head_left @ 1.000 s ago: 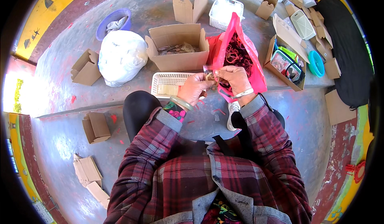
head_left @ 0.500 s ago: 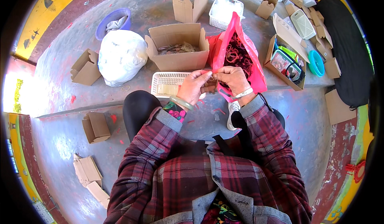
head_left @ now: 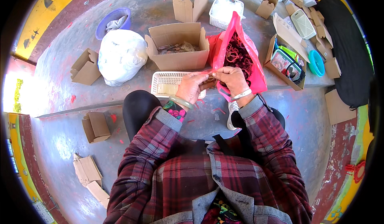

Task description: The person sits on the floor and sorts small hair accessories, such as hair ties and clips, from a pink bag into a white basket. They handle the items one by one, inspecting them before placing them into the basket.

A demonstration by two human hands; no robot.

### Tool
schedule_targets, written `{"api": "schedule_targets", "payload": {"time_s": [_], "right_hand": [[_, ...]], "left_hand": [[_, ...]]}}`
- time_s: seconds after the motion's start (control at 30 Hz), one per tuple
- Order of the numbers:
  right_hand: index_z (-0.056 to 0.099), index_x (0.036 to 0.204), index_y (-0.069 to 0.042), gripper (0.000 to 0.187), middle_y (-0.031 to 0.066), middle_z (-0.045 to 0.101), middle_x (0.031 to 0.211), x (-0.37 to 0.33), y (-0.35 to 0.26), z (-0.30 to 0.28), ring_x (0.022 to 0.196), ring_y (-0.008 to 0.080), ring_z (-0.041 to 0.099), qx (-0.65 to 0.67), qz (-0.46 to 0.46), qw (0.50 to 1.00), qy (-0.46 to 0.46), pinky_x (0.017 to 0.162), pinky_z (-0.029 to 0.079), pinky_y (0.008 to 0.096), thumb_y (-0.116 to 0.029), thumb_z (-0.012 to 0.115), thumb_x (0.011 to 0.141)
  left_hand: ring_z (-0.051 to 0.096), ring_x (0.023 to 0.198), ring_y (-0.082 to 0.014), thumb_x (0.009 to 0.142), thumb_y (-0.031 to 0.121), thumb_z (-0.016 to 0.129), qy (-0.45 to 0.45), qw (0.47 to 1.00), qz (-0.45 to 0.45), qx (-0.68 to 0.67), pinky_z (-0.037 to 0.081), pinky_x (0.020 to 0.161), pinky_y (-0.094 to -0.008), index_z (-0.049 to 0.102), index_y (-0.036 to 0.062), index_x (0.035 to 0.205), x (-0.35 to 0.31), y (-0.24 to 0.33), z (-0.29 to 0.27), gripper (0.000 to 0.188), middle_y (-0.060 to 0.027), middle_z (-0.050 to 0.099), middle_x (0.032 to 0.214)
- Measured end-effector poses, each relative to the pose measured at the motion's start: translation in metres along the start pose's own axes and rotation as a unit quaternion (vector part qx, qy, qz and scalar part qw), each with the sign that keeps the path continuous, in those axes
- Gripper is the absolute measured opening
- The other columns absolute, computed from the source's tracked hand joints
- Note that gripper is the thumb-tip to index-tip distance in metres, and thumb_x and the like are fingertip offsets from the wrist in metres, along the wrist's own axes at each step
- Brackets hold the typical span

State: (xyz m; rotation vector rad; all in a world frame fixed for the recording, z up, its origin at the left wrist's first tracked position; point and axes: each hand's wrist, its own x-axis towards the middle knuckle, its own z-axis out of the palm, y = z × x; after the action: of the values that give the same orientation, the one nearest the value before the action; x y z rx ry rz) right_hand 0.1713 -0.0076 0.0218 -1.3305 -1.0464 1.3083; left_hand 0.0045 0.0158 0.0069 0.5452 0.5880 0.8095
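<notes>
In front of my knees, my left hand (head_left: 189, 89) and my right hand (head_left: 232, 81) meet, each closed in a pinch. A small red strip (head_left: 211, 71) shows at their fingertips; its exact kind is too small to tell. Something thin and brownish sits just below it, half hidden by the fingers. Beneath and left of my left hand lies a white perforated basket (head_left: 155, 84). Right behind my right hand, an upright pink plastic bag (head_left: 259, 75) gapes, full of dark red cord-like loops (head_left: 235, 58).
A cardboard box (head_left: 176, 62) with small clear packets stands behind the basket. To its left sit a stuffed white bag (head_left: 122, 58) and a purple basin (head_left: 127, 21). At right are an open carton (head_left: 276, 66) and a turquoise bowl (head_left: 316, 63). A step edge (head_left: 80, 111) crosses the floor.
My left fingers have shifted slightly and flattened along the red strip, which shows more now. The right hand has barely moved; everything around stays in place.
</notes>
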Motion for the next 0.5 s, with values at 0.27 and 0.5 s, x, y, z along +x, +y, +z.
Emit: {"api": "schedule_targets", "payload": {"time_s": [0.27, 0.5], "right_hand": [[0.067, 0.083, 0.003, 0.01, -0.0005, 0.061, 0.068, -0.001, -0.005, 0.003, 0.059, 0.0037, 0.051, -0.039, -0.028, 0.999, 0.024, 0.053, 0.042, 0.0196, -0.006, 0.067, 0.078], [0.066, 0.084, 0.004, 0.009, -0.0014, 0.061, 0.069, -0.005, -0.009, 0.011, 0.06, 0.0031, 0.049, -0.009, -0.059, 0.998, 0.035, 0.053, 0.04, 0.0193, -0.004, 0.063, 0.08]], "left_hand": [[0.062, 0.084, -0.0195, 0.09, 0.012, 0.051, 0.033, 0.998, 0.034, 0.047, 0.052, 0.079, -0.0307, 0.056, -0.0067, 0.1, -0.004, 0.003, 0.008, 0.022, -0.0139, 0.062, 0.096], [0.062, 0.085, -0.0187, 0.09, 0.012, 0.052, 0.03, 0.998, 0.054, 0.003, 0.052, 0.08, -0.0314, 0.057, -0.0056, 0.1, -0.005, 0.003, 0.011, 0.021, -0.0131, 0.062, 0.096]]}}
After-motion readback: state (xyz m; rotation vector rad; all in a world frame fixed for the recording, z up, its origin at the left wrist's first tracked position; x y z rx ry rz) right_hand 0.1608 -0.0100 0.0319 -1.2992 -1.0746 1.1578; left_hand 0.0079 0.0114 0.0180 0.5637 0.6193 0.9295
